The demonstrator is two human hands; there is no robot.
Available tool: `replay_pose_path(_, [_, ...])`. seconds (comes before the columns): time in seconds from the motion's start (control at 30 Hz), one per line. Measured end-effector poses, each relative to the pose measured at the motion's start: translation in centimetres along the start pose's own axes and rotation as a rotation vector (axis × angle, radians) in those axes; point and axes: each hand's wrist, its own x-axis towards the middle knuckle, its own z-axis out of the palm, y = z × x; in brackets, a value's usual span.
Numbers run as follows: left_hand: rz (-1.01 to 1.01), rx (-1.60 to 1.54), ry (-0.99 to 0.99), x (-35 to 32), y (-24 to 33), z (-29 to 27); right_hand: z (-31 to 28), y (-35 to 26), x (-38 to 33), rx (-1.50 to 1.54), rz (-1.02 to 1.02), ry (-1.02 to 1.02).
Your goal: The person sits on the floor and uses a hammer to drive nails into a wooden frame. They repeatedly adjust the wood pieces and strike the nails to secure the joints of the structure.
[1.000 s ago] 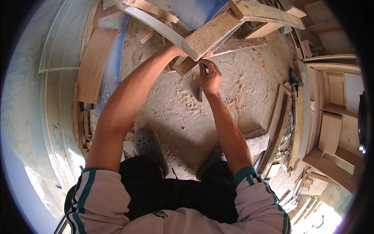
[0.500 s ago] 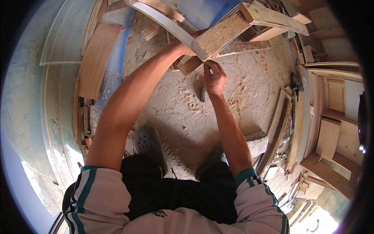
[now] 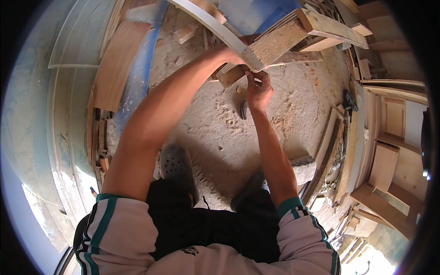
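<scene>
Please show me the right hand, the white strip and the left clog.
Right hand (image 3: 260,95), head view: its middle.
White strip (image 3: 221,30), head view: its white face.
Left clog (image 3: 175,167), head view: perforated top.

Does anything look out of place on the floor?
Somewhat: left of the right hand, a dark curved piece lies on the dusty floor, and a rough-edged block sits near the right shoe; both look stray underfoot.

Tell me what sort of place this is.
Likely a carpentry workshop: there's a flat wooden board at left, a cabinet-like wooden frame at right, and wood offcuts on the rough, pale floor.
</scene>
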Motion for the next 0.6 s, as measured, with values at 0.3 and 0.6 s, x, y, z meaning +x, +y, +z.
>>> replay_pose_path(0.3, [0.105, 0.21, 0.095, 0.8, -2.5, -0.1, 0.5, 1.9, 0.1, -0.019, 0.004, 0.026])
replay_pose_path(0.6, [-0.055, 0.249, -0.019, 0.7, -0.9, -0.5, 1.0, 1.5, -0.5, -0.026, 0.092, 0.07])
